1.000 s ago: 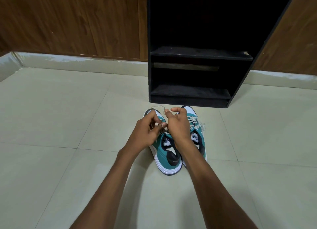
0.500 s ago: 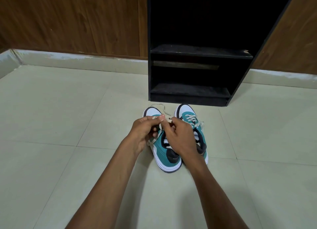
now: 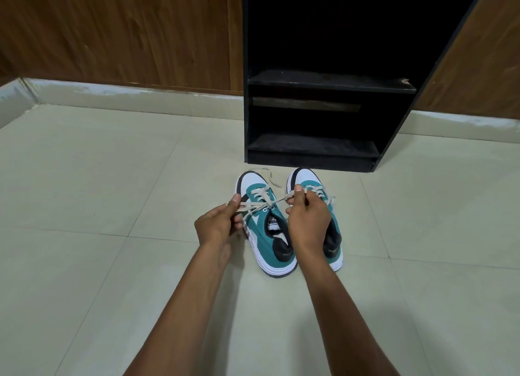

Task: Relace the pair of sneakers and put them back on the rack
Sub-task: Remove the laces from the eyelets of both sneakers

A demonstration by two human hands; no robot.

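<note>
Two bare hands, left hand (image 3: pixel 216 225) and right hand (image 3: pixel 308 221), each pinching one end of the cream flat shoelace (image 3: pixel 254 205), pulled apart over the left teal-and-white suede sneaker (image 3: pixel 263 223); tongue label unreadable. Right matching sneaker (image 3: pixel 333 235) just beside, both on beige floor tiles (image 3: pixel 112 206) before the black wooden rack (image 3: pixel 312 147).

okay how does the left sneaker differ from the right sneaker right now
The left sneaker has its lace pulled out sideways, one part pinched by the left hand and one by the right hand; the right sneaker has no lace being pulled. The left sneaker is in full view, the right sneaker partly hidden behind the right hand. Both are teal, white and black, standing on the floor with toes toward the rack.
</note>
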